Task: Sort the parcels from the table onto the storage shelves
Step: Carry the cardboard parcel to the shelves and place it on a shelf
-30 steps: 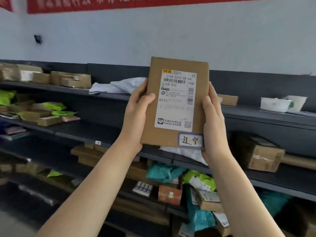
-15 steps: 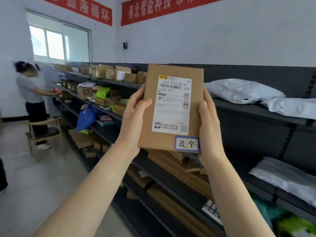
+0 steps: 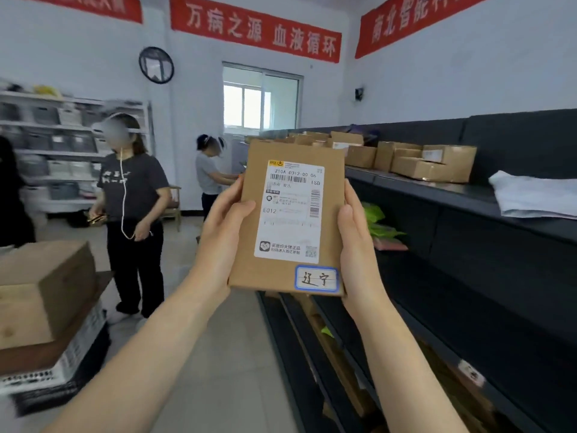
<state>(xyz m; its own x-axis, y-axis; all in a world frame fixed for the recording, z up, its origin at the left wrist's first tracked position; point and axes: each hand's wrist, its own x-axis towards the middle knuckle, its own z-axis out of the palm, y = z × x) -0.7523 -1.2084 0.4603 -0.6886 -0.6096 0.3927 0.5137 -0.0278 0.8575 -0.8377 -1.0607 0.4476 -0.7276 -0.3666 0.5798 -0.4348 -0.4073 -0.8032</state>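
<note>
I hold a flat brown cardboard parcel [image 3: 288,151] upright in front of me, its white shipping label and a small blue-edged handwritten sticker facing me. My left hand [image 3: 223,228] grips its left edge with the thumb across the front. Its right edge sits in my right hand [image 3: 359,245]. The dark storage shelves [image 3: 462,198] run along the right wall, apart from the parcel. Brown boxes [image 3: 434,165] and a pale poly bag [image 3: 530,198] lie on the top shelf.
A person in a dark shirt [image 3: 132,214] stands in the aisle on the left; another person [image 3: 209,176] works at the far shelf end. Stacked cardboard boxes on crates [image 3: 43,295] sit at the near left. Green bags [image 3: 379,221] lie on a middle shelf.
My view has swung left along the shelves, from facing them to looking down the aisle. The parcel stays held in both hands in the same upright pose.
</note>
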